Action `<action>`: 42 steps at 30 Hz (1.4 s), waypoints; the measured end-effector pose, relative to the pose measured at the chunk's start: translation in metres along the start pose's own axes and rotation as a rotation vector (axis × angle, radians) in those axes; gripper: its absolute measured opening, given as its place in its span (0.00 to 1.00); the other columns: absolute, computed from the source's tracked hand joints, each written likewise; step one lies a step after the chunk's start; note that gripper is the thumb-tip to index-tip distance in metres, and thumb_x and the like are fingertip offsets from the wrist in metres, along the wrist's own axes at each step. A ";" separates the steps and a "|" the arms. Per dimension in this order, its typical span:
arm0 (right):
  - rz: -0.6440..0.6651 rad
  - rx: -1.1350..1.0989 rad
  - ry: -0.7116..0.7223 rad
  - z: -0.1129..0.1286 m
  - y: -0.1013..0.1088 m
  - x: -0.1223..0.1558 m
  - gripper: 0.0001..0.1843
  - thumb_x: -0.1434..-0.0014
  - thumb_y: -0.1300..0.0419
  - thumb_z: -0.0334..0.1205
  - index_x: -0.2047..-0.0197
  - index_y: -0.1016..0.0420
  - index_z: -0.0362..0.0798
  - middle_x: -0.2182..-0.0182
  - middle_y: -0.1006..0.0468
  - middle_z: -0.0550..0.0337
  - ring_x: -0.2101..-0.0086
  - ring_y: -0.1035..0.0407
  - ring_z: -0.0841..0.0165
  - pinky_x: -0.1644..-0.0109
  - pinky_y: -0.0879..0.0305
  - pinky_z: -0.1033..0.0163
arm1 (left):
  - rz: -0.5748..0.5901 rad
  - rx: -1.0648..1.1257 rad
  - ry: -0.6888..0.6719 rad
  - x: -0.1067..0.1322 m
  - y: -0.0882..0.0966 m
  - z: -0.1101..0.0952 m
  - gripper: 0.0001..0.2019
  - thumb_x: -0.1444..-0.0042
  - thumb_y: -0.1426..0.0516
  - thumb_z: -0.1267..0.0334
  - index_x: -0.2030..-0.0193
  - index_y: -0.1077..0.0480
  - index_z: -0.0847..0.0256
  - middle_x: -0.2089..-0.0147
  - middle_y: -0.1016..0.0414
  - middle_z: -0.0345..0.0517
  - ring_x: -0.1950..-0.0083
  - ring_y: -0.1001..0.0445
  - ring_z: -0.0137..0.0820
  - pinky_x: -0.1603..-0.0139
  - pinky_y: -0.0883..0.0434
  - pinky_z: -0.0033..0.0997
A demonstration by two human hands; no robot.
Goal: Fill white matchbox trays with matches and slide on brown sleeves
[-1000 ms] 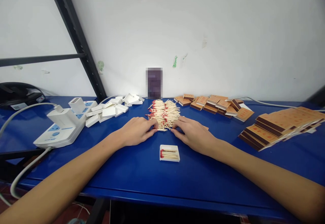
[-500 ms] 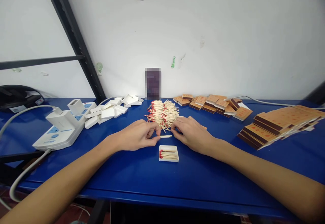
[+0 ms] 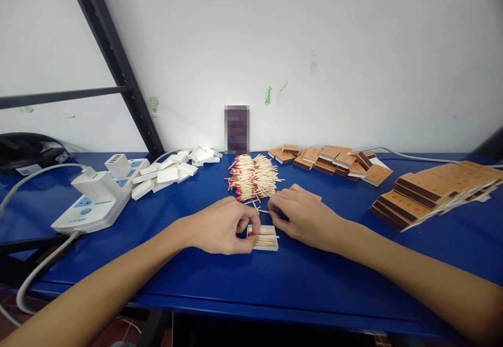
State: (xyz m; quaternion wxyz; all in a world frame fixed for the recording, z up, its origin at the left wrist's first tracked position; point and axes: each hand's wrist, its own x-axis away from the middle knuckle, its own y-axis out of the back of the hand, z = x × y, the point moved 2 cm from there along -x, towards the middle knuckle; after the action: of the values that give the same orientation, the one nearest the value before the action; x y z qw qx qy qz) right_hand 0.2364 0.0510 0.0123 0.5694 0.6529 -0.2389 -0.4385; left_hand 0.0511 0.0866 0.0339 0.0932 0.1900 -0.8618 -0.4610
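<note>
My left hand (image 3: 226, 225) is over the left end of a small white matchbox tray (image 3: 276, 245), thumb and forefinger pinched on matches (image 3: 269, 237) whose pale sticks reach across the tray. Its fingertips cover the red heads. Other matches lie inside the tray beneath them. To the right, my right hand (image 3: 304, 212) has its fingers closed around the end of a match (image 3: 263, 211) near the front of the pile. Just behind both hands is a heap of red-tipped matches (image 3: 255, 176), with a few loose sticks at its near edge.
White empty trays (image 3: 167, 175) lie in a heap at back left, beside a white power strip (image 3: 104, 216) with plugs and cables. Brown matchbox sleeves (image 3: 334, 159) are scattered at back right, with stacked ones (image 3: 416, 200) nearer. A pixelated dark rectangle (image 3: 237, 129) stands against the wall.
My left hand has moved down and slightly right from in front of the pile to the tray, carrying matches. My right hand has shifted slightly and now pinches a match end.
</note>
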 end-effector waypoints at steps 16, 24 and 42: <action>0.049 0.054 0.016 -0.001 -0.003 -0.002 0.10 0.32 0.52 0.34 0.65 0.33 0.47 0.66 0.25 0.56 0.67 0.33 0.65 0.62 0.44 0.59 | -0.142 -0.394 0.091 -0.005 0.011 0.026 0.09 0.39 0.46 0.56 0.61 0.31 0.58 0.80 0.37 0.34 0.78 0.39 0.27 0.74 0.48 0.27; 0.038 0.068 0.050 -0.001 -0.006 -0.002 0.11 0.31 0.53 0.36 0.64 0.34 0.47 0.67 0.25 0.58 0.68 0.33 0.65 0.62 0.46 0.59 | -0.119 -0.455 0.031 -0.004 0.010 0.028 0.07 0.37 0.49 0.62 0.64 0.31 0.58 0.79 0.35 0.34 0.78 0.39 0.26 0.73 0.47 0.27; 0.093 -0.151 0.197 0.012 0.024 0.008 0.09 0.32 0.51 0.36 0.65 0.35 0.48 0.68 0.27 0.61 0.72 0.38 0.70 0.62 0.45 0.61 | -0.067 -0.529 0.028 0.005 0.021 0.025 0.03 0.41 0.48 0.65 0.64 0.34 0.59 0.78 0.34 0.35 0.77 0.39 0.27 0.72 0.47 0.29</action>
State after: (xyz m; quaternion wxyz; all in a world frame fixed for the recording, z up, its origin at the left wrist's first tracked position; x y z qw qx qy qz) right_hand 0.2342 0.0325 0.0328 0.6575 0.6363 -0.1780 -0.3619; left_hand 0.0335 0.1140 0.0372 0.1362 0.1940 -0.7030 -0.6705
